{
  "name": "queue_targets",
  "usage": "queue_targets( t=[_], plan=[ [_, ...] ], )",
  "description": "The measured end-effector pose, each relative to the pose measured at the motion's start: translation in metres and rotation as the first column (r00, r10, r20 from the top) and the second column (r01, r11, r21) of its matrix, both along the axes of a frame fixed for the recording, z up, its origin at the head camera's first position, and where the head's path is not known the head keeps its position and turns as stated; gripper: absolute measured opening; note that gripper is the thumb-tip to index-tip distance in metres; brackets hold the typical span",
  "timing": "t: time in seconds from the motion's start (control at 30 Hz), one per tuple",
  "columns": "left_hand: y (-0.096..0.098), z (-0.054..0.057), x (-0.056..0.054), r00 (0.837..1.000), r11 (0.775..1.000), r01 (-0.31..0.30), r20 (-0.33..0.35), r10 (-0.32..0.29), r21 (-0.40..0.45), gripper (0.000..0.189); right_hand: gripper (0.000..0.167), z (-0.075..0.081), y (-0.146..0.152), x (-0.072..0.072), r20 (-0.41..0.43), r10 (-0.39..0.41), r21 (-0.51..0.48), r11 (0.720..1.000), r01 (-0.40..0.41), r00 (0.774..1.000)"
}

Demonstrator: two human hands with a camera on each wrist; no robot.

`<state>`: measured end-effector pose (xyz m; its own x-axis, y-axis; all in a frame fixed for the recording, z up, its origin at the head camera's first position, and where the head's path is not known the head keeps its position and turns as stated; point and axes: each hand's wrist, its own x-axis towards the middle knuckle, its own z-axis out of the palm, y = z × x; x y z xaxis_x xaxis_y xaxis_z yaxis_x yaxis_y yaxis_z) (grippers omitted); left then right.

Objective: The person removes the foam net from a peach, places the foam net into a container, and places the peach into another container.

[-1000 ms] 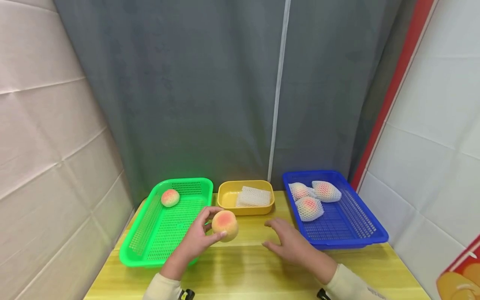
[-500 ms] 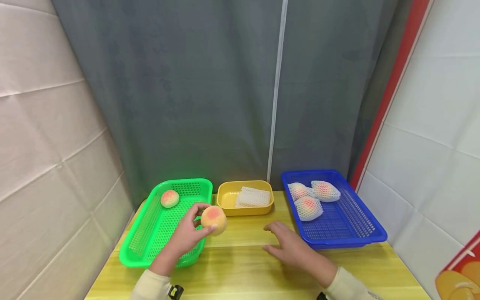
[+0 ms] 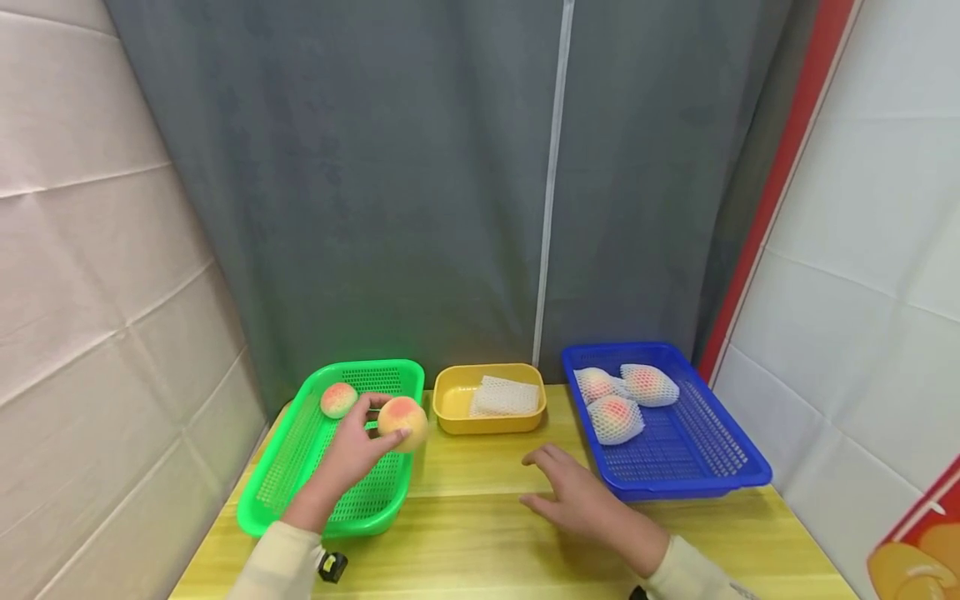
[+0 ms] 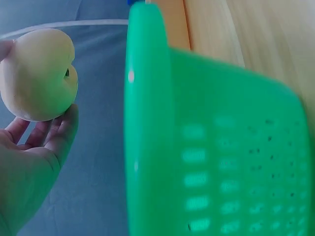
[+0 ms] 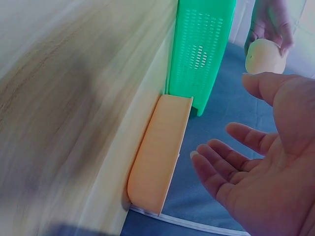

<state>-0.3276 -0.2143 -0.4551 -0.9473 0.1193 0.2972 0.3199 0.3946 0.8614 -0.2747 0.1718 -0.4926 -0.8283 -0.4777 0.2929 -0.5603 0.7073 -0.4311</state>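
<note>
My left hand (image 3: 354, 446) grips a bare peach (image 3: 403, 423) between thumb and fingers, over the right side of the green basket (image 3: 258, 492). In the left wrist view the peach (image 4: 39, 73) shows its cleft and a small dark stem pit, above the basket's rim (image 4: 147, 118). Another bare peach (image 3: 339, 400) lies at the basket's far left. My right hand (image 3: 581, 496) hovers over the table between the containers, thumb and fingers apart and holding nothing. In the right wrist view this hand (image 5: 266, 162) has its fingers relaxed.
A yellow tray (image 3: 487, 425) at the back middle holds white foam net sleeves (image 3: 506, 396). To the right stands a blue basket (image 3: 675, 483) with three peaches in foam nets (image 3: 617, 418). Behind the wooden table (image 3: 480, 542) hangs a grey curtain (image 3: 375, 208).
My left hand has carried the peach leftward, from in front of the yellow tray to over the green basket. The right hand has stayed nearly still.
</note>
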Motion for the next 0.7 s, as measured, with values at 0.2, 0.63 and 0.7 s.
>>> queue_targets(
  t=[0.2,0.63,0.7],
  plan=[
    [-0.013,-0.001,-0.011,0.999,0.997,-0.052,0.008,0.053,-0.053,0.061,0.043,-0.004,0.001,0.0,0.019,-0.017,0.019,1.0,0.016,1.0],
    [-0.04,0.001,-0.045,0.986,0.98,-0.164,-0.012,0.164,-0.113,0.063,0.042,-0.005,0.005,0.003,0.013,-0.011,0.015,1.0,0.011,1.0],
    [-0.043,0.002,-0.05,0.987,0.981,-0.158,0.007,0.159,-0.109,0.066,0.042,-0.006,0.006,0.003,0.013,-0.014,0.014,1.0,0.013,1.0]
  ],
)
